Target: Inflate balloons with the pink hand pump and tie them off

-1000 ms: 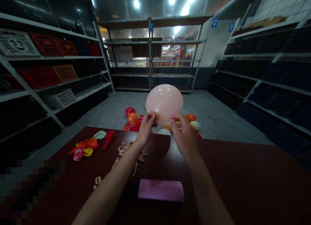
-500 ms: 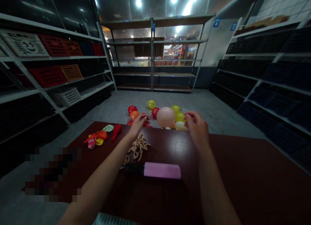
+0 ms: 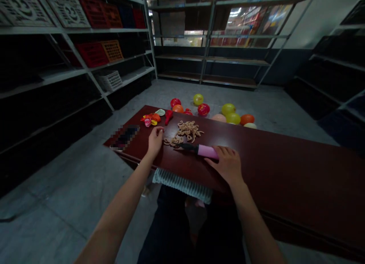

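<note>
A hand-held balloon pump (image 3: 208, 151) with a pink barrel and a dark nozzle end lies across the brown table (image 3: 279, 161). My right hand (image 3: 228, 163) is around the barrel's right end, fingers over the top and thumb below. Left of the nozzle, my left hand (image 3: 155, 142) hovers at the table's near side, loosely curled with nothing visible in it. Between the hands lies a heap of tan, twisted, string-like pieces (image 3: 188, 130), some of them beside the nozzle. Deflated balloons (image 3: 154, 118) in several colours lie at the far left, with a red one (image 3: 169, 116) near them.
Inflated balloons (image 3: 228, 109) rest on the floor beyond the table's far edge. A blurred-out dark object (image 3: 125, 137) lies at the table's left end. A ribbed grey-blue cloth (image 3: 182, 184) is at the near edge. Shelves with crates (image 3: 95, 53) stand left, and metal racks (image 3: 205, 60) behind.
My view has tilted down. Both hands have drawn back from the far edge, the right one onto the pump. The large peach balloon has dropped behind the table edge.
</note>
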The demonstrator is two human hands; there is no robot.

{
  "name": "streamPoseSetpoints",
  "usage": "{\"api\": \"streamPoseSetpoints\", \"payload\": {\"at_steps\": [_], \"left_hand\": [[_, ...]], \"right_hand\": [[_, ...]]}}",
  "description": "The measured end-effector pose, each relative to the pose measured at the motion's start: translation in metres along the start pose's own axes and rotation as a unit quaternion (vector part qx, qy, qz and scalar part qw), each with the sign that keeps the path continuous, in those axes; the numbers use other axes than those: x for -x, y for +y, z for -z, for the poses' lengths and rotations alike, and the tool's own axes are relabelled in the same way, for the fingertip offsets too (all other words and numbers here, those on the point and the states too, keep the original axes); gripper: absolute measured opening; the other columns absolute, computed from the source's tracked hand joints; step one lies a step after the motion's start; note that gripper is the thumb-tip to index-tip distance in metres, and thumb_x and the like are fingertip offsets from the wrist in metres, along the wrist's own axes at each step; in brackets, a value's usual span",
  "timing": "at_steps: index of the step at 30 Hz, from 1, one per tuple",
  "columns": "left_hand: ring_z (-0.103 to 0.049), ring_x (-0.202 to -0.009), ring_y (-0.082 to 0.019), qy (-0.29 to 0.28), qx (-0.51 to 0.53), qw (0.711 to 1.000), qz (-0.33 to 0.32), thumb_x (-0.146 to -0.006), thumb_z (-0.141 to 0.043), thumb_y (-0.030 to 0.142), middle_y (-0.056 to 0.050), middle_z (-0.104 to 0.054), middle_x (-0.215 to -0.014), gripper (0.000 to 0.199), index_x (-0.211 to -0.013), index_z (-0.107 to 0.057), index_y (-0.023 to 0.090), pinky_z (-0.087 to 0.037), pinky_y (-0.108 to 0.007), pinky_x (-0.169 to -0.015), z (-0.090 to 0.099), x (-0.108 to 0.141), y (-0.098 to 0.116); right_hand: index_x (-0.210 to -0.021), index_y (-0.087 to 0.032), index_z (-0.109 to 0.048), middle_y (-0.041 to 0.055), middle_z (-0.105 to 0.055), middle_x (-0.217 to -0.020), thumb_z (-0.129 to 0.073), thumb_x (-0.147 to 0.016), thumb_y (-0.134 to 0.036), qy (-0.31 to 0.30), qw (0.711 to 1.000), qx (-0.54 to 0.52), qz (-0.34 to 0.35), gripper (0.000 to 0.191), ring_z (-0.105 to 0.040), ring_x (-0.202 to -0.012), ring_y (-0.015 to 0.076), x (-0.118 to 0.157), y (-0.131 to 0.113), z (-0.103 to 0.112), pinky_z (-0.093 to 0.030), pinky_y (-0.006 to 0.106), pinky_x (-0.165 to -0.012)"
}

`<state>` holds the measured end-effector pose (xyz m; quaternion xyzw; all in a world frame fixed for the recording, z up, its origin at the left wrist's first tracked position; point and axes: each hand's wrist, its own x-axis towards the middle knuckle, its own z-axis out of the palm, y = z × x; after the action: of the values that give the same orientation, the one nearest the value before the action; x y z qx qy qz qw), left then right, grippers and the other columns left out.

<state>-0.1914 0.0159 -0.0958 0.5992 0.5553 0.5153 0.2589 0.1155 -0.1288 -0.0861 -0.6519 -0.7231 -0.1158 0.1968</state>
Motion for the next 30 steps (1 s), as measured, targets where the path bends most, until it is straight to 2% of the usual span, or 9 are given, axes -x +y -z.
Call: {"api": "streamPoseSetpoints", "payload": {"at_steps": [3, 6, 13, 16, 18, 21, 23, 26, 30], "left_hand": [[-0.063, -0.110, -0.023, 0.020, -0.109, 0.994, -0.022, -0.092, -0.049, 0.011, -0.014, -0.069, -0.116, 0.021, -0.109, -0.062, 0.016, -0.044, -0.035, -0.103, 0.020, -0.013, -0.004], [-0.057, -0.122, -0.028, -0.012, -0.242, 0.968, -0.058, -0.088, -0.052, 0.005, -0.019, -0.065, -0.129, 0.036, -0.122, -0.061, 0.011, -0.037, -0.040, -0.111, 0.037, -0.039, -0.008], [-0.049, -0.124, -0.035, -0.102, -0.392, 0.910, -0.086, -0.092, -0.057, 0.016, -0.019, -0.062, -0.129, 0.030, -0.118, -0.071, 0.016, -0.041, -0.046, -0.102, 0.042, -0.078, -0.016], [-0.049, -0.120, -0.035, -0.089, -0.424, 0.898, -0.083, -0.093, -0.056, 0.019, -0.020, -0.064, -0.122, 0.022, -0.106, -0.074, 0.016, -0.042, -0.045, -0.097, 0.037, -0.079, -0.017], [-0.049, -0.120, -0.036, -0.064, -0.429, 0.896, -0.095, -0.093, -0.057, 0.019, -0.020, -0.063, -0.122, 0.019, -0.102, -0.073, 0.016, -0.041, -0.046, -0.096, 0.035, -0.077, -0.014], [-0.049, -0.121, -0.034, -0.030, -0.385, 0.915, -0.116, -0.092, -0.063, 0.026, -0.016, -0.064, -0.122, 0.011, -0.096, -0.071, 0.018, -0.039, -0.045, -0.097, 0.033, -0.072, -0.003], [-0.053, -0.117, -0.032, -0.005, -0.318, 0.942, -0.101, -0.091, -0.067, 0.030, -0.014, -0.066, -0.117, 0.012, -0.092, -0.068, 0.019, -0.040, -0.042, -0.096, 0.030, -0.069, 0.009], [-0.061, -0.099, -0.024, 0.044, -0.155, 0.986, -0.044, -0.095, -0.063, 0.032, -0.010, -0.069, -0.101, 0.014, -0.090, -0.064, 0.018, -0.044, -0.034, -0.088, 0.021, -0.066, 0.028], [-0.064, -0.083, -0.018, 0.079, 0.055, 0.995, 0.018, -0.099, -0.056, 0.032, -0.006, -0.067, -0.091, 0.018, -0.087, -0.058, 0.018, -0.048, -0.029, -0.078, 0.000, -0.059, 0.054]], "right_hand": [[-0.122, -0.017, -0.068, 0.0162, -0.073, -0.118, -0.061, -0.093, -0.051, 0.023, 1.000, 0.005, 0.004, 0.045, -0.063, -0.105, 0.0318, 0.002, 0.001, -0.004, -0.037, 0.045, -0.092], [-0.121, -0.016, -0.069, 0.0175, -0.074, -0.116, -0.055, -0.095, -0.055, 0.055, 0.998, -0.015, -0.008, 0.048, -0.064, -0.104, 0.0323, 0.002, 0.001, -0.004, -0.040, 0.044, -0.092], [-0.116, -0.021, -0.072, 0.0145, -0.076, -0.104, -0.051, -0.089, -0.067, 0.062, 0.976, -0.130, -0.163, 0.057, -0.069, -0.087, 0.0312, -0.004, -0.007, 0.002, -0.048, 0.042, -0.076], [-0.103, -0.024, -0.075, 0.0108, -0.076, -0.086, -0.057, -0.082, -0.070, -0.008, 0.934, -0.276, -0.228, 0.054, -0.069, -0.077, 0.0310, -0.012, -0.012, 0.010, -0.049, 0.042, -0.069], [-0.095, -0.023, -0.073, 0.0098, -0.075, -0.077, -0.059, -0.083, -0.068, -0.071, 0.863, -0.436, -0.245, 0.049, -0.070, -0.069, 0.0294, -0.016, -0.017, 0.015, -0.051, 0.041, -0.064], [-0.086, -0.021, -0.070, 0.0098, -0.073, -0.074, -0.061, -0.087, -0.064, -0.131, 0.728, -0.610, -0.285, 0.043, -0.070, -0.059, 0.0260, -0.018, -0.026, 0.019, -0.054, 0.039, -0.061], [-0.083, -0.021, -0.068, 0.0098, -0.073, -0.075, -0.062, -0.088, -0.062, -0.136, 0.678, -0.653, -0.309, 0.042, -0.069, -0.057, 0.0248, -0.017, -0.029, 0.019, -0.056, 0.038, -0.061], [-0.084, -0.021, -0.068, 0.0105, -0.074, -0.078, -0.060, -0.089, -0.064, -0.133, 0.655, -0.678, -0.305, 0.044, -0.070, -0.058, 0.0242, -0.014, -0.029, 0.016, -0.056, 0.037, -0.061], [-0.088, -0.022, -0.068, 0.0100, -0.073, -0.080, -0.058, -0.087, -0.066, -0.132, 0.658, -0.689, -0.275, 0.045, -0.070, -0.063, 0.0242, -0.007, -0.025, 0.016, -0.057, 0.037, -0.064]]}}
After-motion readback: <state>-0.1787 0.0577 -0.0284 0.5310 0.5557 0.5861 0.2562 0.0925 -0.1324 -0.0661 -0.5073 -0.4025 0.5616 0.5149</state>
